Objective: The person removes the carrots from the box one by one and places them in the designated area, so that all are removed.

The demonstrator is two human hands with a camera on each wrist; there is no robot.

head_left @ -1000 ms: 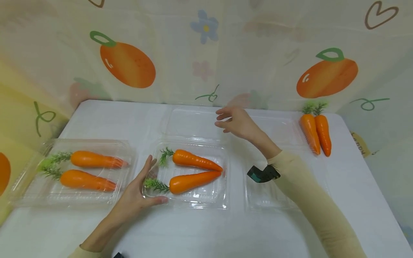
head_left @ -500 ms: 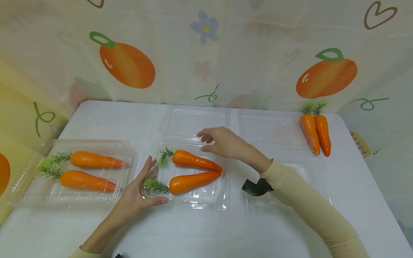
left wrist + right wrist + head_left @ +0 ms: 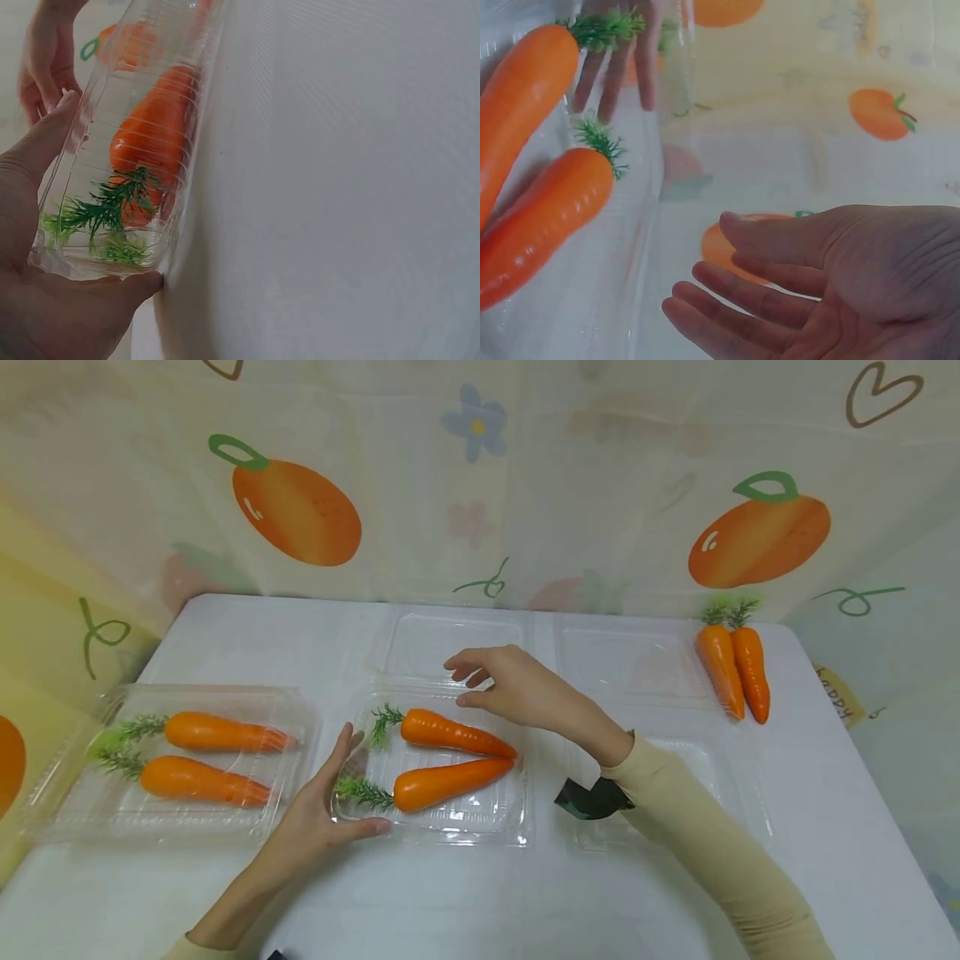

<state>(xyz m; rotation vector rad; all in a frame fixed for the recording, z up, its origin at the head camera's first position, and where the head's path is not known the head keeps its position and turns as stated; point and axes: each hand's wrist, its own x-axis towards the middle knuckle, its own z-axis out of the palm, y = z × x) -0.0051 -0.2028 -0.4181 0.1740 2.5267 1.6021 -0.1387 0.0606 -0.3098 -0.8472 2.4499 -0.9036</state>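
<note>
My left hand (image 3: 318, 802) holds the left end of a clear plastic clamshell box (image 3: 480, 835), thumb along the near side and fingers at the far left corner. The left wrist view shows the thumb tip low against the box wall (image 3: 97, 271). Inside lie two orange carrots with green tops, the far carrot (image 3: 450, 731) and the near carrot (image 3: 442, 783), tips together at the right. The box's lid (image 3: 420, 643) lies folded back behind it. My right hand (image 3: 510, 685) hovers over the hinge side, fingers loosely bent and holding nothing.
At left, a closed clamshell box (image 3: 67, 810) contains two carrots. Another opened clamshell box (image 3: 600, 839) stands at right, partly behind my right sleeve (image 3: 697, 827). Two more carrots (image 3: 733, 672) lie at the back right corner. A patterned cloth (image 3: 570, 485) hangs behind the white table (image 3: 480, 910).
My right hand has come down leftward and nearer from above the lids to the hinge of the middle box, slowing in the last half second. My left hand stays put.
</note>
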